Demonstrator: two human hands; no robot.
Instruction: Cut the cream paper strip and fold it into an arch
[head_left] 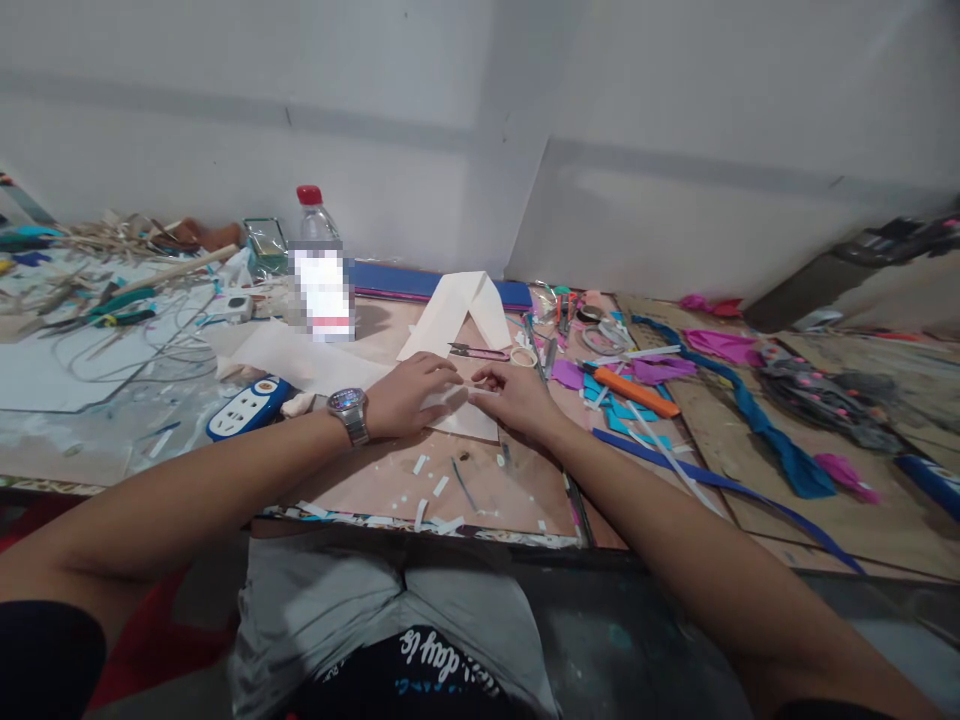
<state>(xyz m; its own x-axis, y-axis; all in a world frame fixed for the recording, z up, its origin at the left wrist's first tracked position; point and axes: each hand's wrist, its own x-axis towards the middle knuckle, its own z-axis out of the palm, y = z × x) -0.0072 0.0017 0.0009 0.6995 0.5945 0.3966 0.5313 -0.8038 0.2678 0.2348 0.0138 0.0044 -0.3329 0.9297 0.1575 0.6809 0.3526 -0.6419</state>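
A sheet of white paper [472, 425] lies on the table in front of me, partly hidden under my hands. My left hand [412, 395] rests on it, fingers stretched out and thumb apart, with a metal wristwatch on that wrist. Close by on the right, my right hand [521, 402] has its fingers curled and pinched at the paper's edge. Just beyond the hands are thread snips [491, 354] and a small roll of tape [523, 357]. Behind those lies a folded cream paper strip [442, 310], bent into an inverted V.
A red-capped bottle [319, 225] stands at the back. To the left are a blue-and-white power strip [247, 408] and green-handled pliers [124, 303]. An orange utility knife [634, 390], blue ribbon [750, 400] and coloured scraps lie to the right. A wall rises behind.
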